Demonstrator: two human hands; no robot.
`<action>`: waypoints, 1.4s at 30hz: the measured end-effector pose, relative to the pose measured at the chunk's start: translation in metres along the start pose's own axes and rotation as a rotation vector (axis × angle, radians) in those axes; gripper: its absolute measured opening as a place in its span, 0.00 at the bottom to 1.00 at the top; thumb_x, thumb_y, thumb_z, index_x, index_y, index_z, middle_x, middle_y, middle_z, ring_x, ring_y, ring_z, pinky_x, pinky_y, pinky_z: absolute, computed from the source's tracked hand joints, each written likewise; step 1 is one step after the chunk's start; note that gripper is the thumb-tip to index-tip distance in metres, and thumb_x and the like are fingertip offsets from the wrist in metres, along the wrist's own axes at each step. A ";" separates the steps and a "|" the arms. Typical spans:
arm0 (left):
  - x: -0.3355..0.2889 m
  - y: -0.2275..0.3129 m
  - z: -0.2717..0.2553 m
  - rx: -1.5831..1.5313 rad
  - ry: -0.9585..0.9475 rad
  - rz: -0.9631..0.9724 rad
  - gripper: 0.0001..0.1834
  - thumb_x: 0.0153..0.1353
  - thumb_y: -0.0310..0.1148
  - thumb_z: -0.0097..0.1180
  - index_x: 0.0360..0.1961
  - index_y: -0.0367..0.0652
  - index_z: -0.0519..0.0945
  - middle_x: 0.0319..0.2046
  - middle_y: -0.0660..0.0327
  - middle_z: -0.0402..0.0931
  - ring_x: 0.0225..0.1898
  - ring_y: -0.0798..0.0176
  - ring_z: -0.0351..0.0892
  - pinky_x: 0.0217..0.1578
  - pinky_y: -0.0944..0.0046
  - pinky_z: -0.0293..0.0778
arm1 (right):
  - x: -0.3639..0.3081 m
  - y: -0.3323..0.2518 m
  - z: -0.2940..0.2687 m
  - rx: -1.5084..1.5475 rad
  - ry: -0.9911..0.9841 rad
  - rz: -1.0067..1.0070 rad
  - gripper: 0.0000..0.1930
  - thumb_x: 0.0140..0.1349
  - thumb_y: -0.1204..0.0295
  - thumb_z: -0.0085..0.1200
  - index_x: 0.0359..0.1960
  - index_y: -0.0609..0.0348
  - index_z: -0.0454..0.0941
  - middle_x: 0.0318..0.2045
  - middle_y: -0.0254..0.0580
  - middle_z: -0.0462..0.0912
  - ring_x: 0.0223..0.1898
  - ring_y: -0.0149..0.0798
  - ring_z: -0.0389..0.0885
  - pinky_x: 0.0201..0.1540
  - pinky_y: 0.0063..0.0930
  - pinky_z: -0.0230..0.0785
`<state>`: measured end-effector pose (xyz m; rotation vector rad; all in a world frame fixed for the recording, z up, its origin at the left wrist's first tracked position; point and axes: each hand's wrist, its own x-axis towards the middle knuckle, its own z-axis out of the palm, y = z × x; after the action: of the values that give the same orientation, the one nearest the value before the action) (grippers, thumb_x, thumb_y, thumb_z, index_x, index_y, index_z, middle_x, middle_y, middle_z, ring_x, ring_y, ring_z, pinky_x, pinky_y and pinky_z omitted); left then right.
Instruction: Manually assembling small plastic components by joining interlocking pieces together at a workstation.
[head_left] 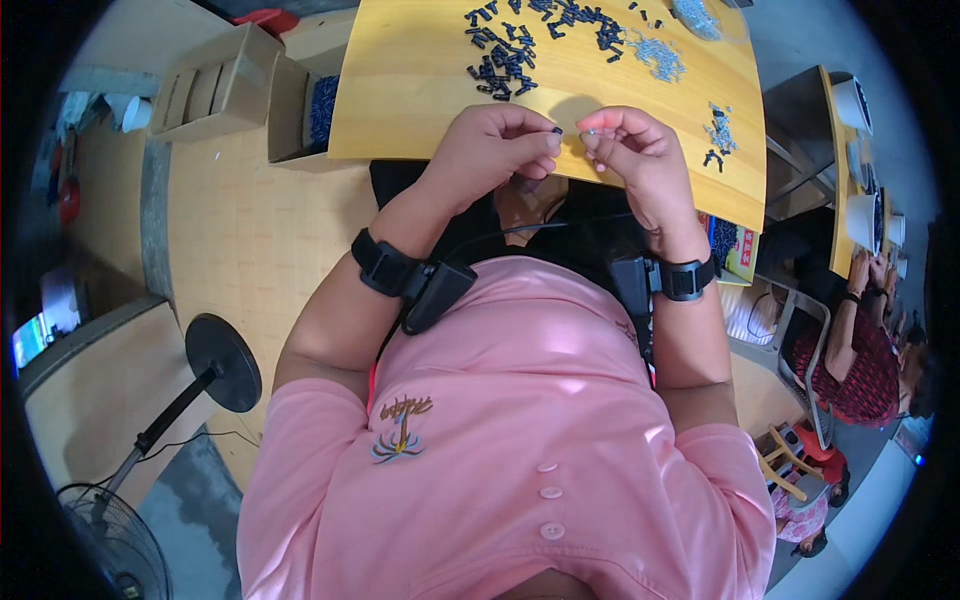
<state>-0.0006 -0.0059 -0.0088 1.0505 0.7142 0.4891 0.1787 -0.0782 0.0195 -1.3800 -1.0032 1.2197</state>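
Note:
Both my hands are at the near edge of the yellow table [400, 100], fingertips facing each other with a small gap between. My left hand [490, 150] is closed in a pinch on a small black plastic part [557, 131], mostly covered by the fingers. Between thumb and forefinger, my right hand [640, 155] pinches a tiny clear piece [590, 132]. Beyond the left hand lies a loose pile of black plastic parts [500, 70]. Farther right is a heap of small clear pieces [660, 60]. A smaller cluster of clear pieces [719, 130] lies right of my right hand, with several black parts beside it.
A clear container of small pieces [697, 18] is at the far right of the table. Cardboard boxes [215, 90] stand on the left, one holding dark parts [322, 110]. A fan [115, 540] is at lower left. Another person [850, 360] sits at a table on the right.

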 end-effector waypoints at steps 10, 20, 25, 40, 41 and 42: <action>-0.003 0.004 0.008 0.117 -0.029 0.087 0.11 0.57 0.30 0.57 0.39 0.33 0.78 0.27 0.61 0.78 0.28 0.73 0.77 0.32 0.74 0.75 | -0.004 -0.004 0.000 0.113 0.006 0.037 0.07 0.55 0.76 0.58 0.36 0.64 0.79 0.26 0.35 0.80 0.26 0.23 0.76 0.28 0.14 0.69; -0.005 0.008 0.012 0.204 -0.009 0.148 0.11 0.57 0.31 0.57 0.38 0.35 0.78 0.26 0.63 0.78 0.27 0.75 0.76 0.30 0.75 0.74 | -0.004 -0.001 0.014 0.122 0.119 0.093 0.07 0.54 0.72 0.60 0.32 0.61 0.81 0.21 0.29 0.78 0.22 0.20 0.72 0.25 0.11 0.62; -0.005 0.005 0.011 0.194 -0.002 0.156 0.10 0.58 0.30 0.57 0.37 0.35 0.79 0.26 0.63 0.78 0.26 0.75 0.75 0.29 0.75 0.73 | -0.009 -0.008 0.024 -0.592 0.190 -0.400 0.06 0.53 0.75 0.57 0.30 0.67 0.79 0.22 0.40 0.77 0.25 0.36 0.75 0.29 0.24 0.67; -0.003 0.007 -0.001 0.027 0.095 0.054 0.10 0.57 0.30 0.57 0.38 0.34 0.77 0.29 0.61 0.78 0.28 0.71 0.77 0.33 0.72 0.76 | 0.013 -0.004 0.008 -0.364 0.077 -0.264 0.14 0.55 0.76 0.52 0.44 0.62 0.76 0.26 0.39 0.75 0.28 0.32 0.73 0.34 0.21 0.67; -0.003 0.006 -0.003 0.026 0.099 0.056 0.10 0.57 0.30 0.57 0.38 0.34 0.77 0.29 0.61 0.78 0.28 0.71 0.77 0.33 0.72 0.76 | 0.021 -0.010 0.000 -0.296 0.128 -0.169 0.13 0.55 0.75 0.52 0.43 0.60 0.77 0.26 0.39 0.77 0.27 0.31 0.74 0.34 0.20 0.68; -0.003 0.004 -0.004 0.020 0.099 0.036 0.10 0.57 0.30 0.57 0.37 0.34 0.77 0.29 0.61 0.78 0.28 0.71 0.77 0.33 0.72 0.76 | 0.030 -0.010 -0.014 -0.298 0.129 -0.170 0.13 0.55 0.75 0.52 0.43 0.60 0.77 0.26 0.39 0.77 0.27 0.31 0.74 0.34 0.20 0.68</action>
<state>-0.0054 -0.0039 -0.0058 1.0654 0.7903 0.5694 0.1973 -0.0494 0.0248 -1.5450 -1.2187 0.8687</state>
